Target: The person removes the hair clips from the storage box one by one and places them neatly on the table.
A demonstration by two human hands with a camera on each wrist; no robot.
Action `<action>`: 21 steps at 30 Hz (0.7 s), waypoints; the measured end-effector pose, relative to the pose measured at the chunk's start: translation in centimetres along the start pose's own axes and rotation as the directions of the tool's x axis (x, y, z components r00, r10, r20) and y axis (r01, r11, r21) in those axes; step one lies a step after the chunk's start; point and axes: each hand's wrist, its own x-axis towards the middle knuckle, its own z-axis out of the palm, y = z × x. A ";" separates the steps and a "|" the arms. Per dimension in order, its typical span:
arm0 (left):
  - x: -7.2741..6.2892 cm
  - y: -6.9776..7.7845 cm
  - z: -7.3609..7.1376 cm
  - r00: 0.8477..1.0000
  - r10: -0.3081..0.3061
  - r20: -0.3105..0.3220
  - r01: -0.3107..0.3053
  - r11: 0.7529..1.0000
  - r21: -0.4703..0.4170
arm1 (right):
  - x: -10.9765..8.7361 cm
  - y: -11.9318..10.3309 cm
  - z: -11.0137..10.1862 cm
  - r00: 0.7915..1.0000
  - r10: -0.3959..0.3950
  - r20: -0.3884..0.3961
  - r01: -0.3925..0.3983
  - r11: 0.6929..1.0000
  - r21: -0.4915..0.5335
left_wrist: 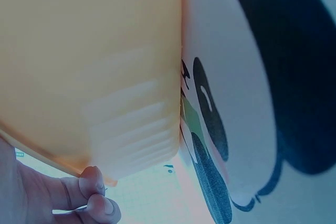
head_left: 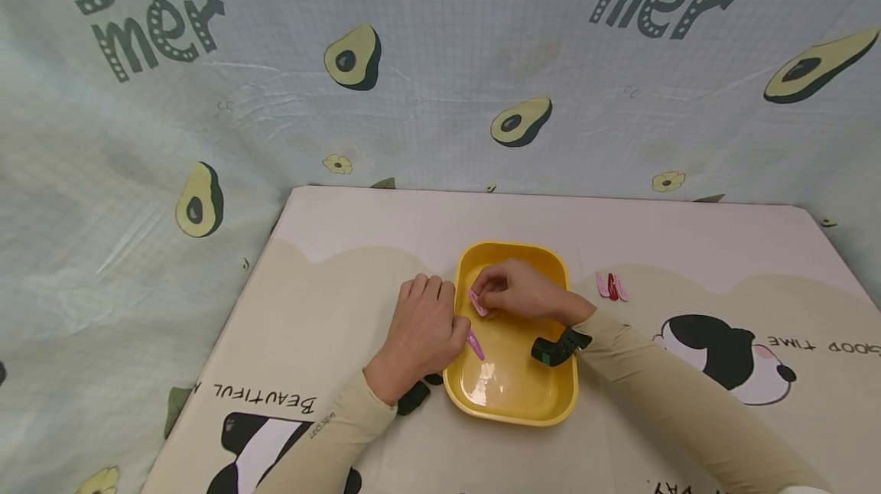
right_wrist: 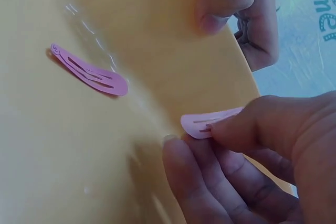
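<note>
A person's left hand [head_left: 423, 329] is clamped on the left rim of a glossy yellow rounded-rectangular plastic tray [head_left: 509, 391], apparently to steady it on the pale printed bench [head_left: 330, 287]. Over the tray's left side, the right hand [head_left: 505, 291] pinches a light pink slotted snap hair clip [right_wrist: 194, 128], a fingertip grip that seems suited to so slim a piece. A deeper pink slotted hair clip [right_wrist: 94, 74] lies nearer inside; three pink and red clips [head_left: 612, 287] sit side by side to the right, perhaps kept separate.
</note>
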 end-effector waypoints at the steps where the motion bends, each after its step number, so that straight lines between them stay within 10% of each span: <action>1: 0.0 0.0 0.0 1.000 -0.001 0.003 0.001 1.000 -0.001 | 0.0 0.1 0.0 1.000 0.003 -0.006 -0.003 1.000 0.004; 21: -0.1 0.2 -0.2 1.000 0.007 -0.029 -0.007 1.000 0.000 | -0.7 -0.4 -0.8 0.991 0.109 -0.082 -0.095 0.982 0.162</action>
